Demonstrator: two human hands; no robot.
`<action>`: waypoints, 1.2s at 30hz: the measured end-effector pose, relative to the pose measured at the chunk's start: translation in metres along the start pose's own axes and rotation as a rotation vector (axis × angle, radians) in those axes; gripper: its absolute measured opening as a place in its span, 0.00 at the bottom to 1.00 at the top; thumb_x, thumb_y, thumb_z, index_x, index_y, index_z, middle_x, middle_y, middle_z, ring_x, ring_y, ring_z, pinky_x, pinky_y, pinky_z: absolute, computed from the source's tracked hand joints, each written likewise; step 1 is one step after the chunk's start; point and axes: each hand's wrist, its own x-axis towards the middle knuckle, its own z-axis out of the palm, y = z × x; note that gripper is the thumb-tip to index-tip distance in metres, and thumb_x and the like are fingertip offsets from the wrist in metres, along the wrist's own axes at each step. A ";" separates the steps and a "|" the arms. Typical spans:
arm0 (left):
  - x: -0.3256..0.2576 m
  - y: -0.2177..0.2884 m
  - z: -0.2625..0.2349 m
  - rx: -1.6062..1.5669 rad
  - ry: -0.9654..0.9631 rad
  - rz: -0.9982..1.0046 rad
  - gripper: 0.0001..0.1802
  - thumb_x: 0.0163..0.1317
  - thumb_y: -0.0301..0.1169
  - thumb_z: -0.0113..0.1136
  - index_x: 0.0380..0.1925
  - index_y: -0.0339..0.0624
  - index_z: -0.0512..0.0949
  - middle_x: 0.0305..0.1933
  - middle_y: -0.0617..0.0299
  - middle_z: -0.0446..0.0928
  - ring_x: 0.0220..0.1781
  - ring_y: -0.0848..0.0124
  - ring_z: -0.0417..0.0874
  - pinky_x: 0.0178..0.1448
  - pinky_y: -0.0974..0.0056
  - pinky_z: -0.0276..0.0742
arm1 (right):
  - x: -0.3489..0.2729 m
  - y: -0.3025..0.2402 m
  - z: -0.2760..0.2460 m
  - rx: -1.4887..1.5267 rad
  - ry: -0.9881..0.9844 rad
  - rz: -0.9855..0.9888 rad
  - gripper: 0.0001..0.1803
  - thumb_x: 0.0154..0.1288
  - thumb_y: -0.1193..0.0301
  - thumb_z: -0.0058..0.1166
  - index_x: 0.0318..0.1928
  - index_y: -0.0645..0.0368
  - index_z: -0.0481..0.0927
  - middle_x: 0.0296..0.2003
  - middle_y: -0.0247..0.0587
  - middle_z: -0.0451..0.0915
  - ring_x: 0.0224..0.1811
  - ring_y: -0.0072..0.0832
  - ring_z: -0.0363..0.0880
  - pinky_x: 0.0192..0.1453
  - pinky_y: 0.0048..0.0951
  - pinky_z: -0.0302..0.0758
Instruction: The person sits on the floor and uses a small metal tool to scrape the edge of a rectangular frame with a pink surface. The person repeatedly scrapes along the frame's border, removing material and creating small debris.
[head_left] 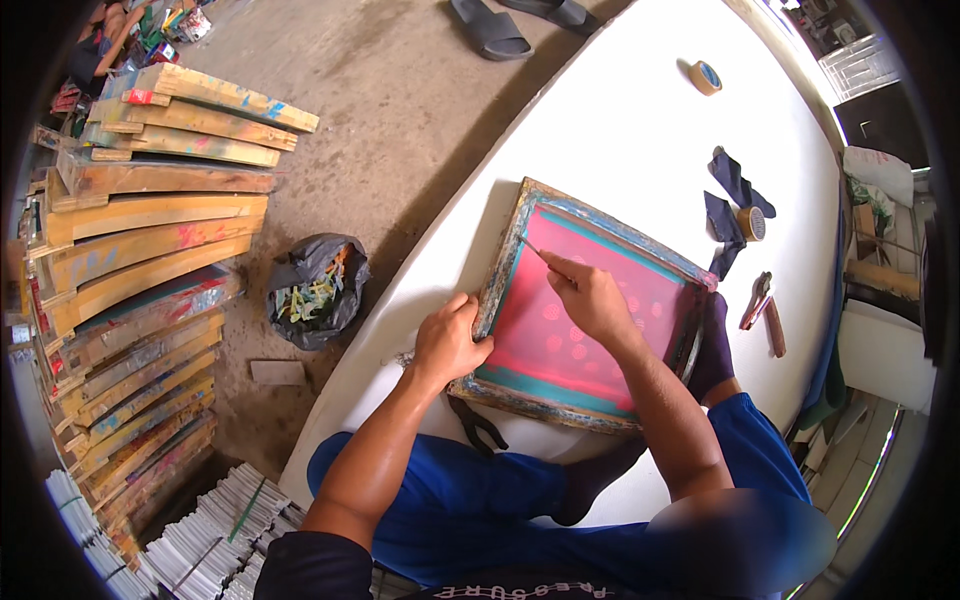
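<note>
Centrally, a white table [640,130] is bearing a wooden-framed printing screen [585,310] with a pink mesh, teal borders and rows of pale round motifs; the screen is lying flat, just in front of the seated person's blue-trousered legs.

Left hand [448,343]: resting on the table at the screen's near left edge, fingers curled narrowly around the frame rail and gripping it, thumb lying along the wood.

Right hand [590,297]: lying over the pink mesh, fingers pinched closely together on a thin stick-like tool [532,247]. The tool is sticking out beyond the fingertips toward the far left corner of the frame, its tip touching or almost touching the mesh near the teal border; which one cannot be told.

Further items on the table: dark blue cloth scraps [728,205], lying well beyond the screen; a tape roll [752,223] sitting among the scraps; a second tape roll [706,77] near the far edge; a small wooden-handled tool [765,305] just right of the frame.

On the floor to the left: stacked wooden frames [150,250]; a black bag [318,290] holding coloured scraps.
</note>
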 end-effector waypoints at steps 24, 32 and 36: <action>0.010 0.002 -0.001 0.030 -0.012 -0.004 0.35 0.47 0.31 0.77 0.59 0.36 0.81 0.41 0.49 0.81 0.43 0.45 0.87 0.48 0.46 0.84 | -0.005 -0.053 -0.007 -0.323 0.007 0.092 0.23 0.78 0.66 0.52 0.70 0.42 0.82 0.35 0.57 0.89 0.37 0.56 0.90 0.43 0.55 0.86; 0.006 -0.002 0.003 0.042 -0.033 -0.003 0.38 0.49 0.31 0.76 0.64 0.34 0.79 0.48 0.46 0.83 0.48 0.44 0.87 0.53 0.46 0.85 | 0.005 -0.097 0.002 -0.671 -0.183 0.110 0.26 0.72 0.73 0.50 0.69 0.60 0.80 0.32 0.53 0.90 0.39 0.50 0.93 0.43 0.54 0.89; 0.007 0.002 -0.002 0.041 -0.034 0.020 0.34 0.51 0.31 0.74 0.60 0.31 0.79 0.49 0.46 0.82 0.48 0.44 0.88 0.52 0.45 0.86 | 0.005 -0.039 0.009 -0.313 -0.020 0.023 0.25 0.77 0.69 0.51 0.72 0.49 0.80 0.33 0.58 0.88 0.36 0.55 0.90 0.42 0.56 0.87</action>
